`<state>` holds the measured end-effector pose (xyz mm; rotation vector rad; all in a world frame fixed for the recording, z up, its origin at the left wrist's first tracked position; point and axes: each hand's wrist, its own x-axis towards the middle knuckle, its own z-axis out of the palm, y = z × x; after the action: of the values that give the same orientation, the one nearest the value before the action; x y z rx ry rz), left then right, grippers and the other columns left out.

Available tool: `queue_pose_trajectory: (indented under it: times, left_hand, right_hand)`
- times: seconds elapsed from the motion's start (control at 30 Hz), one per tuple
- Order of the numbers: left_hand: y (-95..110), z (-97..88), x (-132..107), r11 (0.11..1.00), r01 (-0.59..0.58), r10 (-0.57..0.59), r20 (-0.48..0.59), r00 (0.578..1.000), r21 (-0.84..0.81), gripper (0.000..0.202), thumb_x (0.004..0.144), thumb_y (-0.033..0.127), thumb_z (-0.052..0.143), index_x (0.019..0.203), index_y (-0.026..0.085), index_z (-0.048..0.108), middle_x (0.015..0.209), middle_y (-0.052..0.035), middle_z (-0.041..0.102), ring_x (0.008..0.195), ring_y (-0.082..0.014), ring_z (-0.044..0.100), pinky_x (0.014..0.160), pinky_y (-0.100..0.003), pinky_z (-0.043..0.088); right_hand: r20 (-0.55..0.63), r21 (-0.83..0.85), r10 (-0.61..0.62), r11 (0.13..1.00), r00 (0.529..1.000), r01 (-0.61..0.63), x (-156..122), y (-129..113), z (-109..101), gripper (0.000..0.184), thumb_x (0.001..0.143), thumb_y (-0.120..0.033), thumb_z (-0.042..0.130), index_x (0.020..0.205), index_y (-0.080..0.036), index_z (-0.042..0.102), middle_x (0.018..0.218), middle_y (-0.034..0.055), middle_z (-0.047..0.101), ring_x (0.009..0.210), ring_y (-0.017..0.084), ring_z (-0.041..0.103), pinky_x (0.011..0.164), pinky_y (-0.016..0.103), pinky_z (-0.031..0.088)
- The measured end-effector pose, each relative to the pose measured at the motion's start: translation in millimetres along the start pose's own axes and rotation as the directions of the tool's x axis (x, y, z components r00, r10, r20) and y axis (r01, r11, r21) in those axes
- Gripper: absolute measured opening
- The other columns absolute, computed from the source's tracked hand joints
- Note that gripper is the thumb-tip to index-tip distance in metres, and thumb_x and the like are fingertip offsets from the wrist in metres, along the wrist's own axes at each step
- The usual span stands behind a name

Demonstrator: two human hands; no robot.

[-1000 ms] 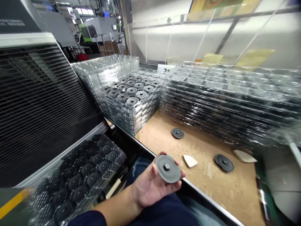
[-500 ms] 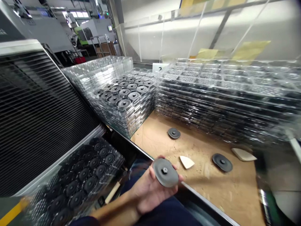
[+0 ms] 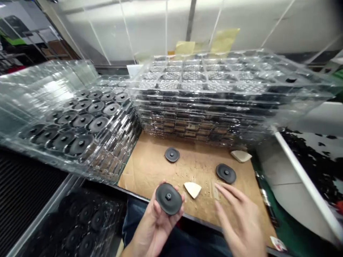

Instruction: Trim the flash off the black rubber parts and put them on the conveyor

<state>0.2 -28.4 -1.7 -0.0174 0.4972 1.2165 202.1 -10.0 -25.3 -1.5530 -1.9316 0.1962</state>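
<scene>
Head view: a black rubber disc (image 3: 168,198) with a central metal nut sits cupped in the left hand (image 3: 151,226), fingers curled round its rim. The right hand (image 3: 239,223), newly in view, is open and empty, just right of the disc. Beyond the disc lie a cardboard-topped bench (image 3: 140,175), a pale wedge offcut (image 3: 192,189), two loose discs (image 3: 172,154) and stacked clear trays (image 3: 200,82).

1. Black rubber diaphragm (image 3: 163,200), lower centre of the frame: matt, smooth.
2. Clear plastic trays (image 3: 203,82), upper centre of the frame: glossy, smooth.
3. Brown cardboard sheet (image 3: 150,167), lower centre: matt, rough, scuffed.
4. Dark blue denim trousers (image 3: 131,221), bottom edge: matt woven cloth.
</scene>
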Motion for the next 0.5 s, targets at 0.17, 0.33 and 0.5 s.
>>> queue_pose_trajectory:
  times: [0.17, 0.33, 0.5]
  left_hand:
    - [2, -8.2, 25, 0.999, 0.03, -0.029, -0.042, 0.999, 0.023, 0.043, 0.071, 0.037, 0.064, 0.113, 0.032, 0.058, 0.118, -0.0053, 0.062, 0.114, -0.0248, 0.052, 0.096, -0.034, 0.04]
    - [5, -14.1, 46, 0.997, 0.04, -0.034, -0.111, 0.993, 0.059, 0.043, 0.07, 0.036, 0.064, 0.112, 0.031, 0.058, 0.119, -0.0047, 0.062, 0.114, -0.0233, 0.052, 0.096, -0.031, 0.04]
    - [4, -22.8, 56, 0.996, -0.019, 0.039, -0.244, 0.969, 0.084, 0.042, 0.068, 0.032, 0.067, 0.11, 0.029, 0.059, 0.119, -0.007, 0.062, 0.114, -0.0262, 0.052, 0.096, -0.032, 0.041]
  right_hand:
    - [0.222, -0.012, -0.044, 0.999, 0.974, 0.048, 4, 15, 65, 0.04, 0.08, -0.038, 0.054, 0.118, -0.025, 0.054, 0.114, 0.0093, 0.055, 0.092, 0.028, 0.05, 0.076, 0.046, 0.045]
    - [0.241, 0.058, 0.032, 0.997, 0.97, -0.047, 6, 22, 82, 0.034, 0.086, -0.03, 0.043, 0.114, -0.017, 0.057, 0.112, 0.014, 0.053, 0.098, 0.028, 0.048, 0.083, 0.048, 0.041]
    - [0.316, 0.187, 0.12, 0.965, 0.941, -0.186, 23, 24, 73, 0.029, 0.087, -0.033, 0.041, 0.104, -0.019, 0.06, 0.091, 0.0093, 0.061, 0.086, 0.023, 0.056, 0.075, 0.039, 0.047]
